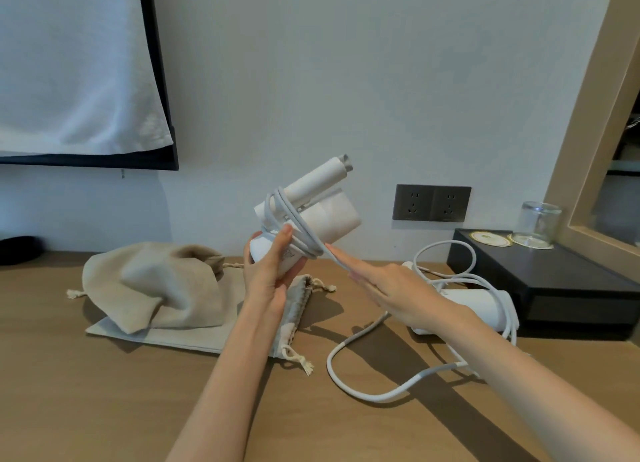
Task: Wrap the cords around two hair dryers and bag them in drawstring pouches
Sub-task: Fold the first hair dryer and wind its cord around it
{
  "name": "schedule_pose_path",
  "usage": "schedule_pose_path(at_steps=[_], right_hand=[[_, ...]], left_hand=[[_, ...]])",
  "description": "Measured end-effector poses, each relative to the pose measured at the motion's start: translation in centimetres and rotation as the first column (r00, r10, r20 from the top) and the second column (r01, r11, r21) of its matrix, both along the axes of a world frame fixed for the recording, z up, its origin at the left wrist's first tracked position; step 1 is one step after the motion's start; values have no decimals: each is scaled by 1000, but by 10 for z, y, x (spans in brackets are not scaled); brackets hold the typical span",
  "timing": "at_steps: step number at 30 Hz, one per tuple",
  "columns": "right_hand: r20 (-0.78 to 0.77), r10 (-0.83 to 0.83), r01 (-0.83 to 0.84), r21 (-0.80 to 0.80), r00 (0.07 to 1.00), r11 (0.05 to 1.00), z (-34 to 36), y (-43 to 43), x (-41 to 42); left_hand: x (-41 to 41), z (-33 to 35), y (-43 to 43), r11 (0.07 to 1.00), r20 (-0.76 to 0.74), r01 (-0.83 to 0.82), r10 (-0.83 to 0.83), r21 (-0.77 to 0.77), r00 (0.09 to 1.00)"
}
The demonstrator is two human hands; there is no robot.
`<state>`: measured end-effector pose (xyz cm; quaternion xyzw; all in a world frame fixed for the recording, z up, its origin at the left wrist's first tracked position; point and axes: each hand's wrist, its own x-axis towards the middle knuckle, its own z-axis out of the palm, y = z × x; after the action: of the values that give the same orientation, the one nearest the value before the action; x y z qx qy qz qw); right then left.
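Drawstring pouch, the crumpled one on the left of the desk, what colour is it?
Plain beige; the crumpled drawstring pouch shows best in the head view.

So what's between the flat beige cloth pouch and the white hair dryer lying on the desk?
Head view: a loose white cord loop on the wooden desk.

The counter [104, 392] was matt brown wood grain. Above it, the hair dryer [332, 216] was smooth white plastic, its cord [375, 397] smooth and faintly glossy. On the counter, the bulging pouch [152, 285] and the flat pouch [194, 337] were coarse beige woven cloth. At the counter's right end, a clear shiny glass [538, 224] stood on a matt black box [571, 288].
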<state>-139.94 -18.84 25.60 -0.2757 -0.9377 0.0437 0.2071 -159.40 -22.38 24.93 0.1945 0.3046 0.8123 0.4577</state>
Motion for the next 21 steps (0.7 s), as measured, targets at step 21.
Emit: schedule_pose_path(at_steps=[21], right_hand=[[-282,-261,129,-411,923,902,62,32,34]], left_hand=[[-9,-2,-5,949,-307,307,-272,70,912]])
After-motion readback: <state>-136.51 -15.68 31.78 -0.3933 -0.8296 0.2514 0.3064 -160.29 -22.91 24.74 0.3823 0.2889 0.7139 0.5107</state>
